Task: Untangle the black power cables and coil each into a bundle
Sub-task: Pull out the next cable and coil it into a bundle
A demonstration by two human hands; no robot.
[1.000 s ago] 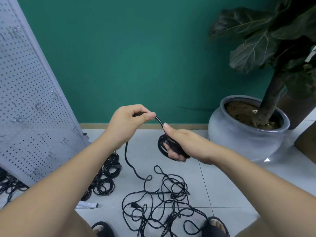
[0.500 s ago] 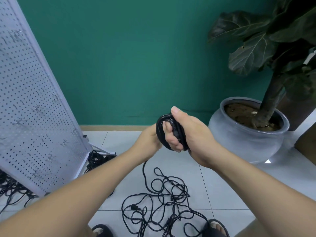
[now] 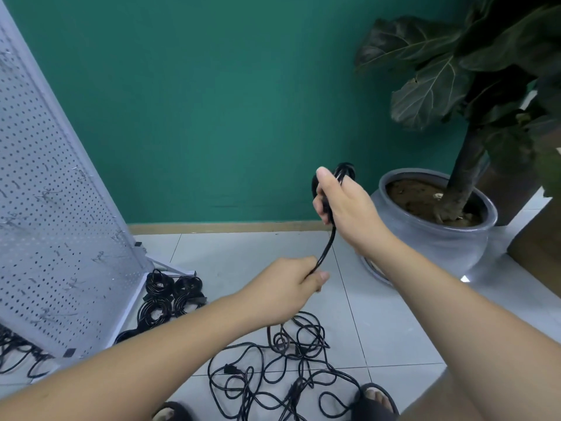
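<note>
My right hand (image 3: 343, 205) is raised in front of the green wall and grips a small coil of black cable (image 3: 344, 173), whose loops stick out above my thumb. From that coil a single black strand (image 3: 326, 252) runs down to my left hand (image 3: 288, 291), which pinches it lower and to the left. Below my hands a tangle of loose black power cables (image 3: 282, 369) lies on the tiled floor, with a plug visible in it.
Several coiled black bundles (image 3: 171, 296) lie at the foot of a leaning white pegboard (image 3: 54, 214) on the left. A grey pot (image 3: 437, 235) with a large-leaved plant stands at the right. My sandalled feet (image 3: 376, 401) are at the bottom edge.
My right hand rose and moved right with the coil. My left hand came away from the coil and dropped down, now pinching the strand below it.
</note>
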